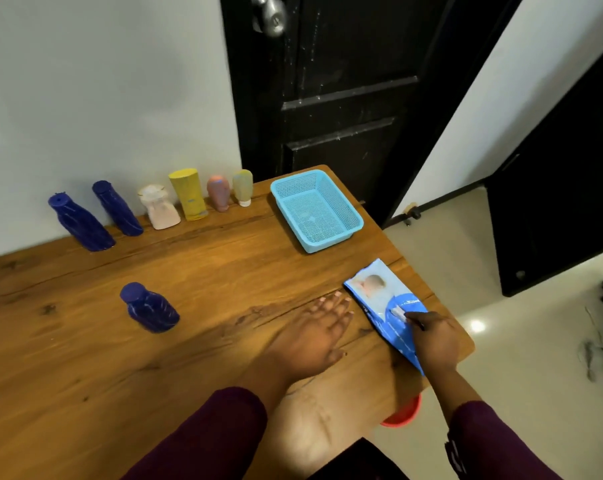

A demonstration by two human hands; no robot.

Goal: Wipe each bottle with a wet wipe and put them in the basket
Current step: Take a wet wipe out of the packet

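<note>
A blue wet wipe pack point(379, 296) lies near the table's right edge. My right hand point(431, 339) rests on its near end, and its fingertips pinch the white flap on top of the pack. My left hand point(314, 336) lies flat on the table just left of the pack, fingers straight. One dark blue bottle point(150, 307) stands alone in the middle left of the table. Several more bottles line the wall: two dark blue point(79, 223) point(117, 208), a white one point(159, 206), a yellow one point(188, 194), a pink one point(218, 192) and a pale green one point(243, 187). The light blue mesh basket point(341, 202) sits empty at the back right.
The wooden table point(206, 271) ends just right of the pack, with tiled floor beyond. A black door point(327, 81) stands behind the basket. A red bowl-like object point(404, 414) shows under the table's near right corner.
</note>
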